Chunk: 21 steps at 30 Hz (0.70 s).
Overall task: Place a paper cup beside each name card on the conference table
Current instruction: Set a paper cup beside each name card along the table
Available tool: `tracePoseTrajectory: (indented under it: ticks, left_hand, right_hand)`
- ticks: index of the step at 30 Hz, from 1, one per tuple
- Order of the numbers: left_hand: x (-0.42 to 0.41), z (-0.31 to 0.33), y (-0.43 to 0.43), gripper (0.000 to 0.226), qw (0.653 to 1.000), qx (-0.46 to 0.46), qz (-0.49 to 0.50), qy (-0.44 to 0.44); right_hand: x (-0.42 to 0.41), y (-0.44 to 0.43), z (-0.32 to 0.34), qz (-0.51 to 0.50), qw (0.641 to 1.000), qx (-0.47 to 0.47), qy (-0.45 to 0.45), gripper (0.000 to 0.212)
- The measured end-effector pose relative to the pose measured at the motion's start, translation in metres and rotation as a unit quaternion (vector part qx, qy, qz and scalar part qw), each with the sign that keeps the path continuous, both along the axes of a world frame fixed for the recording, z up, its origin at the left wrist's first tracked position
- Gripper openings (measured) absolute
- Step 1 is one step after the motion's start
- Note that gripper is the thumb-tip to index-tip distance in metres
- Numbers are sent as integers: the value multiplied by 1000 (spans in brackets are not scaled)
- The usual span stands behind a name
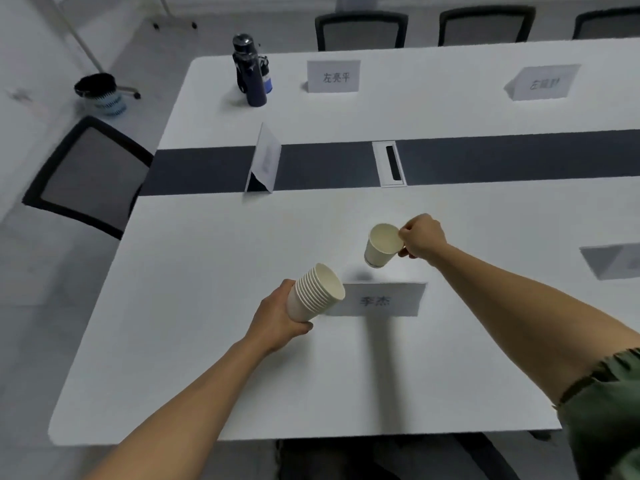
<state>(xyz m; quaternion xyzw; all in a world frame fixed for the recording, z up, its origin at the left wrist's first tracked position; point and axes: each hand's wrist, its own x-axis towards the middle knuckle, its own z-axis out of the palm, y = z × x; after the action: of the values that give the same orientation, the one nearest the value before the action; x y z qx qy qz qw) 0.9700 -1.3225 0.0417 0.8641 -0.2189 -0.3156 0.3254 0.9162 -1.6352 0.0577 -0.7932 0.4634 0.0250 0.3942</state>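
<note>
My left hand (277,320) grips a stack of several white paper cups (315,292), tilted with the mouths toward the upper right. My right hand (420,237) pinches the rim of a single paper cup (381,245), held tilted just above the white conference table (207,375), behind the nearest name card (377,299). Other name cards stand at the far side (333,76) (543,83), on the dark centre strip (265,161) and at the right edge (613,259). No cup stands on the table.
A dark blue water bottle (252,71) stands at the far left of the table. A cable port (393,163) sits in the dark strip. Office chairs line the far side (362,31) and the left end (88,174). A bin (100,95) is on the floor.
</note>
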Motion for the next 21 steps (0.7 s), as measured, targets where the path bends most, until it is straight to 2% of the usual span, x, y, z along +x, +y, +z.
tracePoseTrajectory:
  ticks: [6, 11, 16, 21]
  left_hand:
    - [-22, -17, -3, 60, 999, 29, 29, 11]
    - [-26, -14, -8, 61, 998, 45, 37, 2]
    - [-29, -4, -13, 61, 998, 50, 26, -19]
    - [-36, 15, -16, 59, 997, 49, -11, -53]
  right_hand:
    - [9, -1, -46, 30, 998, 9, 47, 23]
    - [11, -5, -58, 12, 999, 30, 35, 23]
    - [3, -12, -54, 2, 998, 54, 24, 22]
    - [-23, -14, -27, 27, 999, 6, 17, 26]
